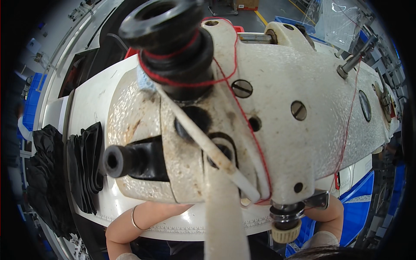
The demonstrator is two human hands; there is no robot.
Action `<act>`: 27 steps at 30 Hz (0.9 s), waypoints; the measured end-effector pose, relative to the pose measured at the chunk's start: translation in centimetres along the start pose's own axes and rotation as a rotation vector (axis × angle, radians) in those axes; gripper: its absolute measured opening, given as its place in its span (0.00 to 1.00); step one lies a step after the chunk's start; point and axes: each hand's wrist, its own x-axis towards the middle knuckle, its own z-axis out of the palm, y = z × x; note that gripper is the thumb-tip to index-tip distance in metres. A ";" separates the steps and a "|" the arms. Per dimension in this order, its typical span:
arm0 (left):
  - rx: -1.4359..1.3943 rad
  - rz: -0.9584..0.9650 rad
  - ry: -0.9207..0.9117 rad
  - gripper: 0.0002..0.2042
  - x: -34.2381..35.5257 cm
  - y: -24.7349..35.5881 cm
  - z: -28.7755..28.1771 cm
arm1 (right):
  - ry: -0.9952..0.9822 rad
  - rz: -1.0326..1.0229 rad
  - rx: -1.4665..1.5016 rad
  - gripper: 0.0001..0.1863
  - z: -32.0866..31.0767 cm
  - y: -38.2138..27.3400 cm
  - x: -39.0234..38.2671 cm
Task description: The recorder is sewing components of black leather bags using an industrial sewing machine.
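A white sewing machine (299,147) fills the middle of the view, close to the camera. Red thread (186,83) loops around a black knob-like post (182,47) on its top and runs down its side. My left forearm (125,225), with a thin bracelet (135,218), reaches in from below and passes behind the machine. On the right, my other forearm (333,214) also bends in under the machine. Both hands are hidden by the machine, so what they touch or hold does not show. A ridged cream knob (286,232) hangs at the machine's lower right.
Folded black fabric pieces (84,169) lie on the white table (91,97) at left, beside a larger heap of black fabric (47,182). A ruler scale (182,229) follows the table's near edge. Blue bins (359,216) stand at lower right; a clear plastic bag (336,24) is far right.
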 end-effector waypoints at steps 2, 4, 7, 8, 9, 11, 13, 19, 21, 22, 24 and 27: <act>-0.023 -0.009 0.010 0.13 0.2 0.0 0.1 | -0.007 0.009 0.010 0.14 0.2 0.0 -0.2; -0.049 -0.013 0.024 0.11 0.3 0.0 0.3 | -0.014 0.021 0.014 0.14 0.2 0.1 -0.5; -0.235 -0.121 0.029 0.09 0.3 0.0 0.4 | -0.018 0.032 0.039 0.14 0.6 0.2 -0.6; -0.222 -0.117 0.007 0.09 0.2 0.0 0.3 | -0.018 0.034 0.053 0.14 0.8 0.2 -0.5; -0.209 -0.113 -0.017 0.10 0.2 -0.1 0.1 | -0.014 0.032 0.061 0.14 0.8 0.2 -0.5; -0.179 -0.111 -0.065 0.11 0.1 -0.1 -0.6 | -0.009 0.012 0.178 0.15 0.7 0.2 0.0; -0.169 -0.084 -0.092 0.12 0.6 -0.1 -1.2 | -0.085 0.035 0.164 0.13 1.2 0.3 -0.9; -0.130 -0.018 -0.183 0.15 1.6 -0.3 -2.1 | -0.331 0.104 0.123 0.08 5.2 2.3 -5.2; -0.105 -0.012 -0.212 0.16 1.4 0.0 -2.5 | -0.237 0.048 0.089 0.07 5.7 3.1 -5.5; -0.103 -0.015 -0.207 0.16 1.3 0.1 -2.3 | -0.190 0.021 0.070 0.07 5.8 3.6 -5.6; -0.269 -0.128 -0.159 0.16 0.9 0.2 -1.9 | -0.090 -0.026 0.028 0.07 6.0 4.4 -5.6; -0.243 -0.107 -0.139 0.16 1.4 0.6 -2.1 | 0.058 -0.093 -0.045 0.07 5.4 5.0 -5.5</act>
